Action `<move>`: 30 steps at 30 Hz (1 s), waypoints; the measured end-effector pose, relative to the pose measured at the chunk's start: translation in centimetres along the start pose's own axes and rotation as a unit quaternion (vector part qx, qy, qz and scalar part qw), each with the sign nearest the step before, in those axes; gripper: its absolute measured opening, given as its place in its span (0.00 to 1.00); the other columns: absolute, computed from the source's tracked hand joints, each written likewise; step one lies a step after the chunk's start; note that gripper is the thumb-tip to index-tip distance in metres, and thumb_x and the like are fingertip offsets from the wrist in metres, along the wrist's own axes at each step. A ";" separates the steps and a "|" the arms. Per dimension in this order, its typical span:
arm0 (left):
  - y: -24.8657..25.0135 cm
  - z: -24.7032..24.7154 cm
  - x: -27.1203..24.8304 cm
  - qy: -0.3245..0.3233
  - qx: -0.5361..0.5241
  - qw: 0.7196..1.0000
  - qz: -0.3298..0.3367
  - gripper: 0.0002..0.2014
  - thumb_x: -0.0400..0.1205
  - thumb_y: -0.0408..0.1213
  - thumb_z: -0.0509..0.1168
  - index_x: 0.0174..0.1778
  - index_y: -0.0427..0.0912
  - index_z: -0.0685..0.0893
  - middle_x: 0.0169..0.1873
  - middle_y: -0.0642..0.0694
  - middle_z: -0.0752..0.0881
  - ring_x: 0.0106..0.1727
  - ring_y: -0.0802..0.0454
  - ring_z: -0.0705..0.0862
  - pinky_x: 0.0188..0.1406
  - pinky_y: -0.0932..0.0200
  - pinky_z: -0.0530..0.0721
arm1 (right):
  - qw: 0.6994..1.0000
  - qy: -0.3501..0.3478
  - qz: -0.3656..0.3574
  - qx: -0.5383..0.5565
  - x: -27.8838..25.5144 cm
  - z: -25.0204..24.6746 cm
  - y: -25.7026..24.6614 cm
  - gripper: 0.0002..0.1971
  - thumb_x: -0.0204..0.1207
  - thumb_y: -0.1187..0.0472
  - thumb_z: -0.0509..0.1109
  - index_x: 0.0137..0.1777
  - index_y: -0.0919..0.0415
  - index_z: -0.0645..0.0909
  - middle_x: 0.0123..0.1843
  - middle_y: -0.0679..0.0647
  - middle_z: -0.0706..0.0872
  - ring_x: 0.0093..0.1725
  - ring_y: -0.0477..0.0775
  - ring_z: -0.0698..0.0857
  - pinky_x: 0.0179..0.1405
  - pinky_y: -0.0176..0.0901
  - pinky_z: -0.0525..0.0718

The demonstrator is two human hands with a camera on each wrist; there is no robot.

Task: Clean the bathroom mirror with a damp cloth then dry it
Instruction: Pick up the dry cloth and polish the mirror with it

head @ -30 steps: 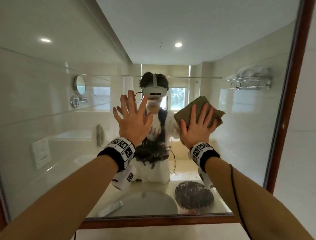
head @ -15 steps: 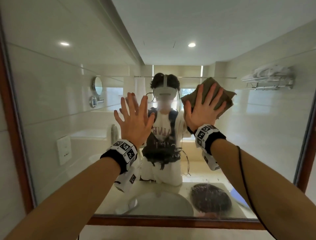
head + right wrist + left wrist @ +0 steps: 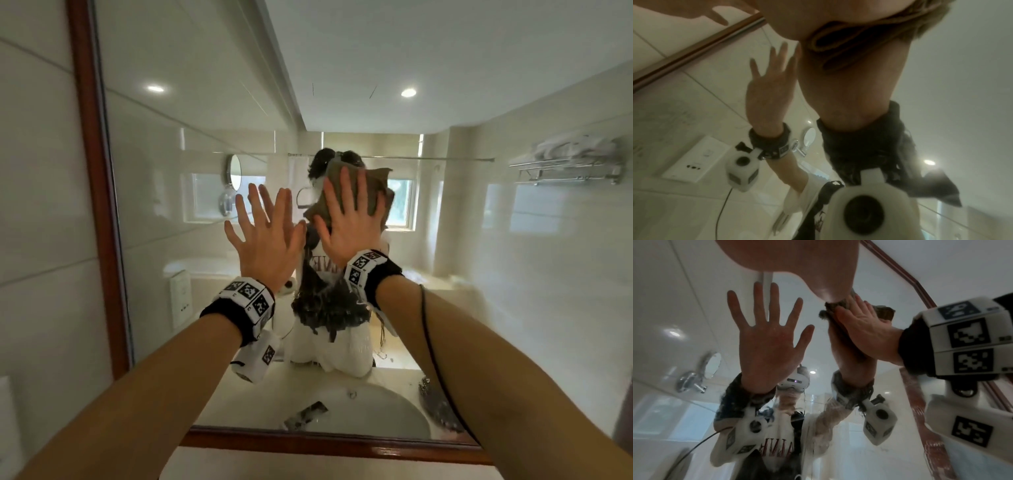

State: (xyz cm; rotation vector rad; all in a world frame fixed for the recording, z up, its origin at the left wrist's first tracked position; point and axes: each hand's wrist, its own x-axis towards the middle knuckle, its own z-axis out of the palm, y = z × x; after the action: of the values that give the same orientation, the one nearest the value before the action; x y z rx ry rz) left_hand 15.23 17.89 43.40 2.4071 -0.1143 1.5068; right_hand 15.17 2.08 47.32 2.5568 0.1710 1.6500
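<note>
I am in the wiping pass on the mirror (image 3: 212, 113), and I judge it the damp stage, though no view shows how wet the cloth (image 3: 356, 195) is.

1. Grip state. My right hand (image 3: 349, 222) lies flat on the cloth with fingers straight and fanned; it presses the cloth against the glass and does not pinch it. My left hand (image 3: 267, 240) is spread, fingers apart, palm toward the glass just beside the right hand. The left wrist view shows its mirrored palm meeting it, so I take it as braced on the glass, bare.

2. Location of the work. The cloth sits folded in the middle of the mirror, well apart from the wooden frame (image 3: 90, 171) at the left and along the bottom.

3. Pressure. Keep the whole palm loaded, not the fingertips alone, so the folded pad stays flat. The right wrist view shows open folds under the palm; I judge these could roll and leave streaks if pressure is uneven.

4. Path. Work in overlapping strokes out to the frame edges and down toward the sink (image 3: 370, 407) line.

5. Caution. The bare left palm will likely leave a print; I plan to wipe that patch too, then dry everything
</note>
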 end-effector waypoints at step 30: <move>-11.0 -3.7 0.7 -0.009 -0.038 0.999 -0.038 0.32 0.87 0.64 0.39 0.87 0.56 0.45 0.87 0.39 0.45 0.87 0.34 0.43 0.79 0.24 0.46 | 0.999 0.006 -0.033 0.010 2.9 1.1 -10.0 0.35 0.81 0.38 0.51 0.85 0.51 0.52 0.86 0.58 0.52 0.84 0.66 0.50 0.77 0.77 0.46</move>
State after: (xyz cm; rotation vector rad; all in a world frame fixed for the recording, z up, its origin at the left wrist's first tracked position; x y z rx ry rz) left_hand 14.76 29.46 43.20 2.3391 -0.0815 1.4221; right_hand 16.95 12.35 48.11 2.5284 0.2710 1.6487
